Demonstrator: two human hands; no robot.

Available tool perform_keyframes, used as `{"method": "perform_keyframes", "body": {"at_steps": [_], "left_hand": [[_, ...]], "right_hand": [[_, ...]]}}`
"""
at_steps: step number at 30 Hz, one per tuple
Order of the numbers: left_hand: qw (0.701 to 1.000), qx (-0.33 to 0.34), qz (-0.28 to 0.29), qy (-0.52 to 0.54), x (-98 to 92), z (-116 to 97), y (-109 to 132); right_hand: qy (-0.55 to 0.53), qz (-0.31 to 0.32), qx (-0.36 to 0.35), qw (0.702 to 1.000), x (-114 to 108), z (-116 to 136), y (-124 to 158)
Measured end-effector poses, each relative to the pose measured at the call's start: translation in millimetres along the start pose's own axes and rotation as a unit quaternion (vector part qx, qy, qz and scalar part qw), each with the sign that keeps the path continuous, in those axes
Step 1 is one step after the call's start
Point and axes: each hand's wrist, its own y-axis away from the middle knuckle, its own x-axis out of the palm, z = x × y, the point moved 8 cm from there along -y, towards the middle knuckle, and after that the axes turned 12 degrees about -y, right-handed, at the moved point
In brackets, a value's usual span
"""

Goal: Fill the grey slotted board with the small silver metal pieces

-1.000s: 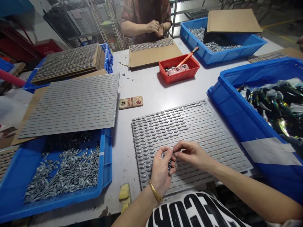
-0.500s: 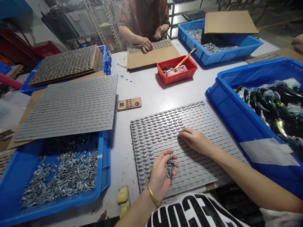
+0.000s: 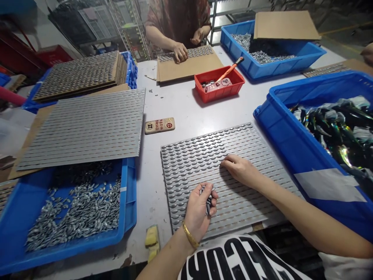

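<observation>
Head view. Left hand (image 3: 198,208) at 6 o'clock, curled narrow around a small clutch of grey metal pellets (image 3: 208,205), fingers closed further than in the earlier frame, where the palm lay open. Right hand (image 3: 240,171) at 4 o'clock, open, empty, resting on a dimpled metal sheet (image 3: 192,167). Pellets judged stiff, slippery, fairly heavy for their size; best pinched singly at the fingertips. More lie in a blue crate (image 3: 126,202) at 8 o'clock.
</observation>
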Motion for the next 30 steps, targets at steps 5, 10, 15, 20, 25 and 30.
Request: {"method": "perform_keyframes", "body": {"at_steps": [5,10,15,20,25,30], "left_hand": [[1.0,0.016,0.014,0.01,1.8,0,0],[0.999,0.042,0.026,-0.003,5.7,-1,1],[1.0,0.027,0.01,0.008,6.3,-1,0],[1.0,0.007,-0.015,0.026,-0.1,0,2],[1.0,0.01,0.001,-0.009,2.6,0,6],[1.0,0.016,-0.008,-0.011,-0.3,-1,6]], "right_hand": [[-0.196,-0.038,0.019,0.98,-16,28,5],[-0.448,0.026,0.07,0.891,0,65,16],[-0.382,-0.031,0.045,0.922,-12,47,20],[-0.173,-0.107,0.019,0.979,-28,-8,19],[-0.071,-0.054,-0.004,0.996,-14,-22,11],[-0.044,-0.031,-0.002,0.999,-13,-20,10]]}}
